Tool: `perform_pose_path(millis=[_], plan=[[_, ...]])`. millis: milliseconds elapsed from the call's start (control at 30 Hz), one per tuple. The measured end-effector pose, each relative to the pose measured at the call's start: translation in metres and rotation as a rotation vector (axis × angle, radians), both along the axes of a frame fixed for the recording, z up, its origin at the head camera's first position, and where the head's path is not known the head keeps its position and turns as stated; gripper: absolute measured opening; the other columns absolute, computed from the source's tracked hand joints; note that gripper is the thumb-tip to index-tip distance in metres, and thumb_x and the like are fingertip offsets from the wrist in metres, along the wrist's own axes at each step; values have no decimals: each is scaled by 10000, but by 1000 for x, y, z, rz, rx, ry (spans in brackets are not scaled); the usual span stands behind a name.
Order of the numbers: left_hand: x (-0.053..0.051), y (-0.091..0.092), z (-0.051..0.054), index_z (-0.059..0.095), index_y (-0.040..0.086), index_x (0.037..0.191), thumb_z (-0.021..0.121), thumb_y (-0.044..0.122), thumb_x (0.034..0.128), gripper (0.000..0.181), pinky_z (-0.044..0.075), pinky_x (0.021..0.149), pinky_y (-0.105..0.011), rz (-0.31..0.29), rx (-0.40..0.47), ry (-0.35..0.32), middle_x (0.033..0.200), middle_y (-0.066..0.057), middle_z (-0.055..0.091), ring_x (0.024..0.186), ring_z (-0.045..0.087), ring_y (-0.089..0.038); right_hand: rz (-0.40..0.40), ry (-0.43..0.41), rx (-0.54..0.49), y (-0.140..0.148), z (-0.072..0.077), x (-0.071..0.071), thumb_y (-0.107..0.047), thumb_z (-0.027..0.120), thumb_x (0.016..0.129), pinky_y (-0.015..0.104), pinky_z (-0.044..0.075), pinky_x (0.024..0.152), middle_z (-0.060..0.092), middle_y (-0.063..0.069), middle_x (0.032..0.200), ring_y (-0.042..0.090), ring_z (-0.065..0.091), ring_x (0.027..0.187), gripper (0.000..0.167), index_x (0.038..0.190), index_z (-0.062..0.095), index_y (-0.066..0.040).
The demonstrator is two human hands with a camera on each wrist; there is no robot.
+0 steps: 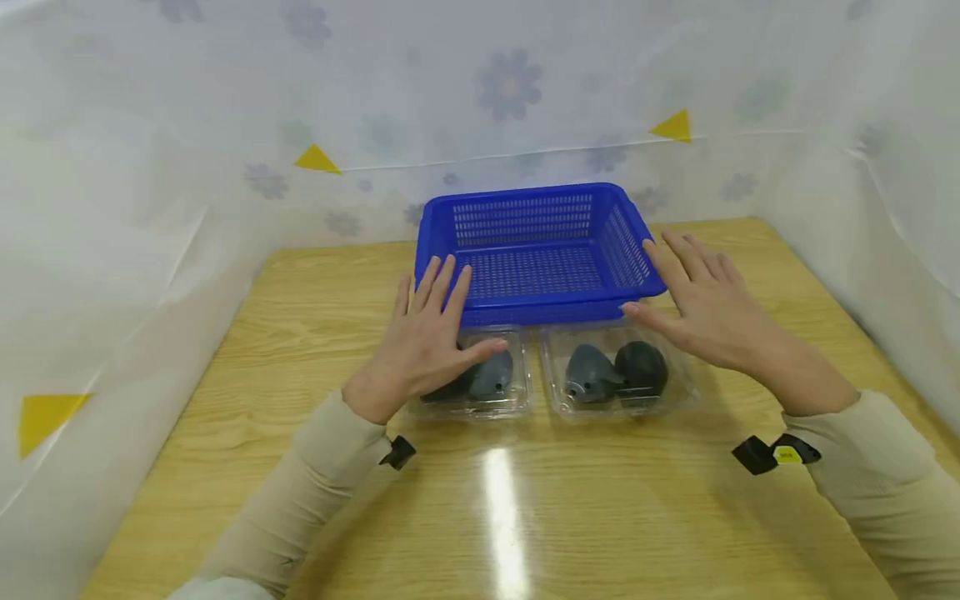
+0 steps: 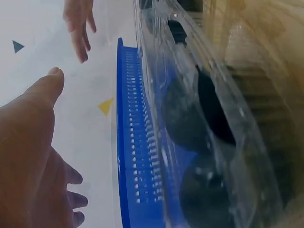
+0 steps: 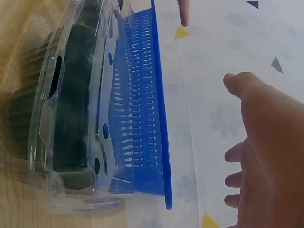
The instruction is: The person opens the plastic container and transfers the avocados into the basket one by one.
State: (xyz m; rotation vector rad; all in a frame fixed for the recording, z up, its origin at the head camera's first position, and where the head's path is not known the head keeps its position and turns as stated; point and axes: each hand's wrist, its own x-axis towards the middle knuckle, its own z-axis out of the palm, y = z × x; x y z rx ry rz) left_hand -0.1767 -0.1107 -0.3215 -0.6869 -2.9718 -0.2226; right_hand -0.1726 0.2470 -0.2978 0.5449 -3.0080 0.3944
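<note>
Two clear plastic clamshell boxes stand side by side on the table. The left box (image 1: 519, 393) holds dark, egg-shaped fruits that look like avocados (image 1: 492, 377); the right box (image 1: 553, 392) holds two more (image 1: 642, 372). Behind them is a blue perforated basket (image 1: 525, 297), with nothing in it. My left hand (image 1: 420, 346) is spread above the left box and partly covers it in the head view. Near the basket's right front corner, my right hand (image 1: 708, 312) hovers with fingers extended. Both wrist views show the hands apart from the boxes, holding nothing.
The wooden table (image 1: 300, 333) carries the boxes and basket. A white flowered sheet (image 1: 420, 100) hangs behind and on both sides, with yellow triangles (image 1: 673, 127) on it. Each wrist wears a small black device (image 1: 756, 456).
</note>
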Motion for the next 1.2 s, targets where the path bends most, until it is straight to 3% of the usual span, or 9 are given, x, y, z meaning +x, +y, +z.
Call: perform_pose_path(millis=[267,500,633,733,867,1033,1200], plan=[[-1,16,2,40,156,1611,342,817,885,1027,-20,1268,-498,-76,24,32,1683,-87,61,1561,-39,-259,-10,65,-199,6,0,6,-410,572,992,710,192,1128,160,261,1619,499,162,1471,780,1579,205,-50],[3,29,0,138,139,1605,394,783,897,991,27,1274,-481,-133,54,32,1668,-92,141,1561,13,-268,-48,12,-276,13,-8,18,-380,534,1021,718,252,1078,218,271,1585,497,209,1447,711,1555,237,-16],[6,39,0,237,105,1581,441,732,917,937,83,1273,-477,-177,60,71,1638,-113,231,1553,89,-292,-70,-30,-298,17,-13,21,-372,512,1031,702,300,1035,275,305,1537,509,286,1391,659,1519,294,14],[7,47,-1,318,70,1548,482,671,939,872,129,1269,-475,-209,73,100,1608,-127,300,1541,156,-300,-74,-56,-305,21,-18,24,-347,504,1038,681,352,998,330,316,1503,501,353,1339,615,1489,342,39],[10,58,-4,375,52,1518,507,600,966,790,155,1265,-465,-235,94,86,1584,-127,349,1527,210,-293,-57,-78,-325,25,-26,29,-304,479,1053,674,406,953,392,335,1459,510,426,1279,564,1462,376,71],[13,71,-6,414,55,1497,495,570,984,731,195,1257,-458,-265,87,66,1560,-121,388,1510,260,-288,-58,-138,-373,30,-36,32,-301,442,1066,670,440,956,429,335,1439,508,485,1246,542,1448,390,79],[18,83,-10,457,62,1467,508,556,984,693,269,1235,-412,-327,50,100,1517,-117,445,1456,362,-275,-73,-194,-404,31,-41,37,-307,425,1071,659,462,956,465,306,1425,483,514,1243,533,1458,384,58]])
